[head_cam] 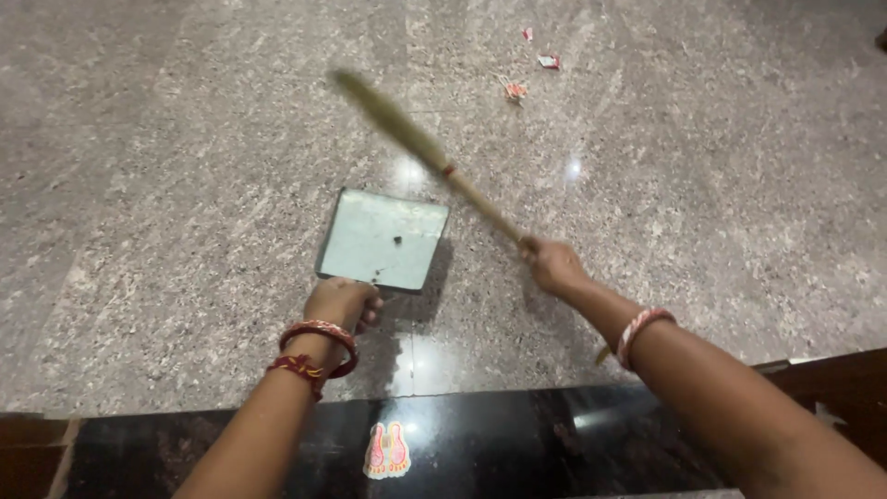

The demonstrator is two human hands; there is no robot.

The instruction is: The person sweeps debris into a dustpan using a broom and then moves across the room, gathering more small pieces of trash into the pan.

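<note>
- Left hand (pixel 340 300), grip wrapped on the near edge of a pale dustpan (pixel 383 240) lying flat on the granite floor (pixel 185 185).
- Right hand (pixel 552 265), grip clamped around a broom (pixel 420 148), raised over the pan's right edge.
- Paper scraps (pixel 531 69) lie well beyond, open floor between.

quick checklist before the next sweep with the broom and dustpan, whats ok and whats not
1. Left hand grips the dustpan at its near edge: ok.
2. Right hand closed on the broom handle: ok.
3. Dustpan flat on the granite floor: cannot tell, its shadow hints at a tilt.
4. Broom head down at the floor: not ok, it is raised and blurred.
5. Paper scraps within the pan: not ok, they lie far beyond it.
6. Pan holds only a few dark specks: ok.
</note>
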